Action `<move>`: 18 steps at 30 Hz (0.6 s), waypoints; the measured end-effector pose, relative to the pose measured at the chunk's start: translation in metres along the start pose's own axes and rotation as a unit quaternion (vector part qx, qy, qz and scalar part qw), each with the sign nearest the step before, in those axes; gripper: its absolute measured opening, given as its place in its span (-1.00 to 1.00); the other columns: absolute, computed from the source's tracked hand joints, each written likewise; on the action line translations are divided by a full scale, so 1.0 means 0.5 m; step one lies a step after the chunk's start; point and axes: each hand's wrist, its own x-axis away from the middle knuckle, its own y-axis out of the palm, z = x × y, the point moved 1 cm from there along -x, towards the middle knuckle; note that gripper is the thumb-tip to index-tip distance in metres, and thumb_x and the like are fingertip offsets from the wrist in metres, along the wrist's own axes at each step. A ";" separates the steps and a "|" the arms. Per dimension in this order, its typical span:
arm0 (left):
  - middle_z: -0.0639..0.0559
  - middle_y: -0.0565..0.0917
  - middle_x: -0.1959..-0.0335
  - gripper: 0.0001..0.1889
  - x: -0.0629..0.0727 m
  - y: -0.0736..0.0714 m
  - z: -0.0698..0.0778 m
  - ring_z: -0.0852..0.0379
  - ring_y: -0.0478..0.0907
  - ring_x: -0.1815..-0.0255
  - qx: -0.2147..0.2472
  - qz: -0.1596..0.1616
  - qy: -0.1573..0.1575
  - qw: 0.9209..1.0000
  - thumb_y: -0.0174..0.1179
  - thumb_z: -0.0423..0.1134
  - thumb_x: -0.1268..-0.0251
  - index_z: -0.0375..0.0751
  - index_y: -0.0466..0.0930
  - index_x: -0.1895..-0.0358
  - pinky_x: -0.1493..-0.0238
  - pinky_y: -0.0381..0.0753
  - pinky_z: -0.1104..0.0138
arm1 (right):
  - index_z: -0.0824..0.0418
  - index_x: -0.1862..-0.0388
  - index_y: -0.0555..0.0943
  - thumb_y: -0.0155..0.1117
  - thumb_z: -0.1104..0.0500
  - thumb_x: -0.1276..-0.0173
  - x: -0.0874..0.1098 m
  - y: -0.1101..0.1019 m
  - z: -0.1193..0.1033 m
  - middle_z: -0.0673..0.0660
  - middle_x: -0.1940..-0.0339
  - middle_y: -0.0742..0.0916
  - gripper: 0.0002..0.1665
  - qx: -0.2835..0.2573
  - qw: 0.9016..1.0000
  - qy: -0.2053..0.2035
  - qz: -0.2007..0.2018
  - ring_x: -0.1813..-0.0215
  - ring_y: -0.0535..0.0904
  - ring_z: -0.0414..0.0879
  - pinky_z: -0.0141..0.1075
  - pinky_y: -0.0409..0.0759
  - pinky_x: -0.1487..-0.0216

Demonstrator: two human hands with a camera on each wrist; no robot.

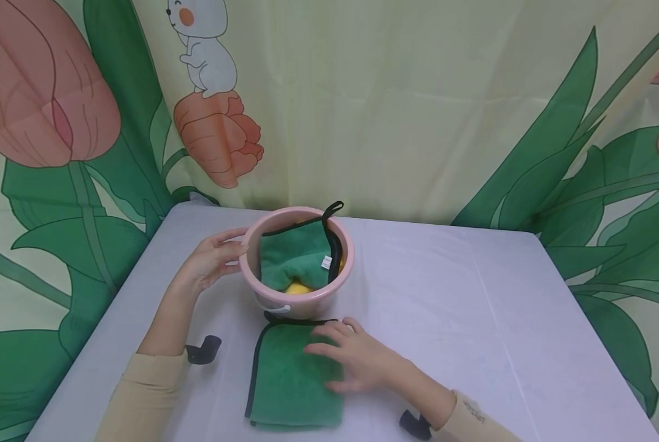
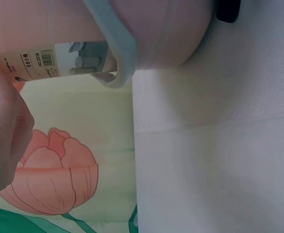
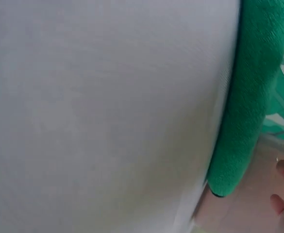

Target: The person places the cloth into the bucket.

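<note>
A pink bucket (image 1: 298, 301) stands toward the back of the table. My left hand (image 1: 210, 261) holds its left rim, fingertips at the edge. Inside the bucket sits a green towel (image 1: 296, 248) with black trim, a white tag and a black loop sticking up past the rim. Part of something yellow (image 1: 298, 288) shows below it. A second green towel (image 1: 293, 374), folded into a rectangle, lies in front of the bucket. Over its right side hovers my right hand (image 1: 357, 359), fingers spread and loosely bent, holding nothing. The right wrist view shows this folded towel (image 3: 251, 92) edge-on.
A white cloth covers the table (image 1: 445, 307). The bucket's pale handle (image 2: 120, 43) hangs down beside a printed label (image 2: 49, 60). Behind the table hangs a curtain (image 1: 396, 110) with flowers, leaves and a rabbit. A black wrist mount (image 1: 204, 350) sticks out beside my left sleeve.
</note>
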 end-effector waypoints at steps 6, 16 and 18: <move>0.03 0.52 0.13 -0.38 0.000 -0.001 -0.001 0.19 0.57 0.19 0.000 -0.002 0.002 1.000 0.16 -0.25 -0.23 -0.24 0.18 -0.34 0.14 0.60 0.34 | -0.18 -0.31 0.22 0.25 -0.26 -0.03 -0.001 0.014 -0.011 -0.02 -0.25 0.36 -0.16 0.002 0.998 -0.026 -0.064 -0.28 0.22 -0.09 0.07 0.29 -0.18; 0.03 0.57 0.19 -0.39 0.006 -0.003 -0.001 0.19 0.58 0.22 0.022 -0.008 0.015 1.000 0.18 -0.28 -0.21 -0.27 0.20 -0.32 0.18 0.61 0.34 | -0.21 -0.32 0.21 0.13 -0.49 0.01 0.002 0.022 -0.012 -0.01 -0.27 0.35 -0.08 0.004 0.995 -0.049 -0.091 -0.30 0.19 -0.09 0.05 0.24 -0.21; 0.05 0.56 0.19 -0.38 0.007 -0.003 0.000 0.21 0.58 0.22 0.018 -0.011 0.015 1.000 0.17 -0.28 -0.22 -0.28 0.18 -0.33 0.18 0.61 0.35 | -0.21 -0.31 0.22 0.12 -0.51 0.03 0.003 0.024 -0.012 -0.01 -0.27 0.35 -0.07 0.004 0.994 -0.052 -0.094 -0.30 0.19 -0.10 0.05 0.24 -0.20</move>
